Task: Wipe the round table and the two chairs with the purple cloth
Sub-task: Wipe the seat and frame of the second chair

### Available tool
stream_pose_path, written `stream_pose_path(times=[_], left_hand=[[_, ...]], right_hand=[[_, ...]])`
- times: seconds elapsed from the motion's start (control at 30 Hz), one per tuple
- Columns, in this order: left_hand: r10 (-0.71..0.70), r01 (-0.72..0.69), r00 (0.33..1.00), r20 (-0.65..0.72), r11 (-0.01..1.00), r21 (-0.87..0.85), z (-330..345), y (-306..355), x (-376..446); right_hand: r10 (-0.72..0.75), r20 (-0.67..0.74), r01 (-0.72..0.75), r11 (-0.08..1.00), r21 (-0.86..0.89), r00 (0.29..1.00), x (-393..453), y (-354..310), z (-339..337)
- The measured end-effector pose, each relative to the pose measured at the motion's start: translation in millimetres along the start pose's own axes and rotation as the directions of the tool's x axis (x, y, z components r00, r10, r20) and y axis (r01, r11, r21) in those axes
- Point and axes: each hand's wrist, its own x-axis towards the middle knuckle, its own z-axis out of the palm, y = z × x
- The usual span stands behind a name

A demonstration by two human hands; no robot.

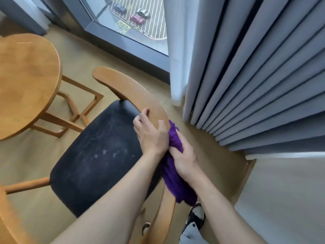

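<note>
Chair (98, 155) is our landmark: our left hand (151, 136) grips its curved wooden backrest (126, 87), our right hand (183, 160) clenches the purple cloth (173, 184) against the backrest's outer side. Round table (26, 81) sits beyond the chair's seat.

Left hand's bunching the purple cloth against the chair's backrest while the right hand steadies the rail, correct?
Hands are swapped. In the head view the right hand grips the bunched purple cloth against the chair's curved wooden backrest, and the left hand holds the rail, fingers curled over its top edge. The rest stands: cloth on the backrest, other hand steadying.
</note>
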Motion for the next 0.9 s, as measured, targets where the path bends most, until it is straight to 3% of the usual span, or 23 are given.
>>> stream_pose_path(times=[0.13, 0.23, 0.5, 0.7, 0.9], left_hand=[[0.015, -0.016, 0.999, -0.028, 0.999, -0.048, 10.0, -10.3, 41.2], [0.048, -0.059, 0.997, -0.065, 0.982, -0.178, 18.9, -20.2, 45.0], [0.127, -0.162, 0.984, -0.127, 0.931, -0.326, 23.5, -27.8, 39.9], [0.104, -0.139, 0.986, -0.134, 0.948, -0.286, 16.2, -20.6, 36.6], [0.014, -0.026, 0.996, -0.084, 0.988, -0.15, 23.3, -22.1, 31.4]], right_hand=[[0.073, 0.081, -0.07, 0.997, -0.039, 0.994, 23.9, -7.3, 1.3], [0.009, 0.094, 0.005, 0.988, -0.157, 0.996, 73.9, -38.1, 0.8], [-0.029, 0.301, 0.155, 0.901, -0.405, 0.953, 185.3, -118.3, 45.7], [-0.131, 0.438, 0.401, 0.682, -0.611, 0.889, 241.8, -168.1, 112.8], [-0.165, 0.588, 0.591, 0.45, -0.669, 0.792, 286.4, -201.5, 196.0]])
